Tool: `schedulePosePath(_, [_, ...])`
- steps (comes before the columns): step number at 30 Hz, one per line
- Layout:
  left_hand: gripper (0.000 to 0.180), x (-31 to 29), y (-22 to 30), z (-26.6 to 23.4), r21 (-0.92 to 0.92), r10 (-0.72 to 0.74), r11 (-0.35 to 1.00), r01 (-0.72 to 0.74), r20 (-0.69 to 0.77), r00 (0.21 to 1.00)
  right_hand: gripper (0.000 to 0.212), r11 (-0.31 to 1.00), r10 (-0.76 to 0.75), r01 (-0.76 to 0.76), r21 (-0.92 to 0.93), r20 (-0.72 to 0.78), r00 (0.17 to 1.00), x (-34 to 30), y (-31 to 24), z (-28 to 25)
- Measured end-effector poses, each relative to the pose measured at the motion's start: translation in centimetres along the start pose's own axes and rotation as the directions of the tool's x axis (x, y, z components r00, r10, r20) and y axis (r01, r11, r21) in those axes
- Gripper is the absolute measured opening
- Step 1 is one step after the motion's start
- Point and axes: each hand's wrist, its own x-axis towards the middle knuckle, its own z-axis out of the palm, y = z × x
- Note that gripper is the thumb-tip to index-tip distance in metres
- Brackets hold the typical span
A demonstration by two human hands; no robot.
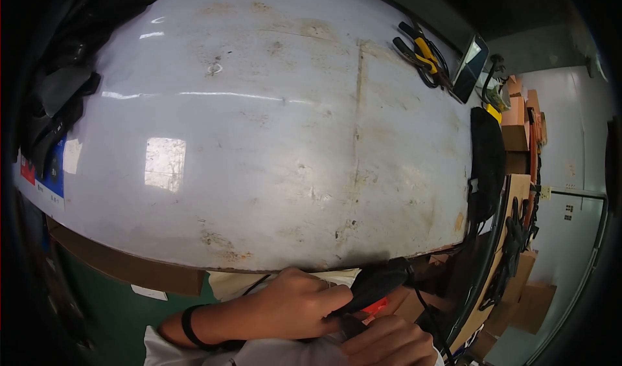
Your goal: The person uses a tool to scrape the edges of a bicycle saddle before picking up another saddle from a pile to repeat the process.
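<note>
Left hand (pixel 303 306) and right hand (pixel 392 343), both curled, grip black material (pixel 374 287).

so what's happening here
A person's left hand pinches a long, black, soft-looking item at the near edge of a white, stained table. Their right hand is curled close by; its grip is unclear. Yellow-and-black-handled pliers lie at the table's far right.

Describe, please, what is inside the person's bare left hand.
From the bare left hand emerges a black, soft-looking item, apparently gripped; the part inside is covered and cannot be seen.
</note>
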Motion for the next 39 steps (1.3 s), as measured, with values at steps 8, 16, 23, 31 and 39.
schedulePosePath(8, [0.034, -0.3, -0.1, 0.1, -0.003, 0.001, 1.0, -0.001, 0.037, 0.999, 0.016, 0.946, 0.154, -0.085, -0.312, 0.204, 0.967, 2.3, -0.6, -0.3])
schedulePosePath(16, [0.023, -0.8, 0.1, -0.6, -0.021, -0.043, 0.999, 0.046, 0.118, 0.992, 0.018, 0.991, 0.118, -0.126, 0.04, 0.165, 0.979, 2.0, -0.9, -2.7])
schedulePosePath(23, [0.027, 0.8, 3.7, -4.4, -0.011, 0.066, 0.998, -0.065, 0.047, 0.997, 0.047, 0.753, 0.637, -0.619, 0.225, -0.486, 0.598, 1.2, -4.4, -3.4])
schedulePosePath(31, [0.035, -0.9, 5.3, -3.8, 0.129, -0.223, 0.97, 0.207, 0.125, 0.967, 0.032, 0.814, 0.58, -0.522, 0.254, -0.408, 0.705, -2.6, -1.4, -5.4])
schedulePosePath(39, [0.064, -0.1, 8.0, -0.5, 0.344, -0.224, 0.922, 0.18, 0.094, 0.97, 0.063, 0.818, 0.503, -0.57, -0.077, -0.384, 0.774, -5.2, -2.0, -6.3])
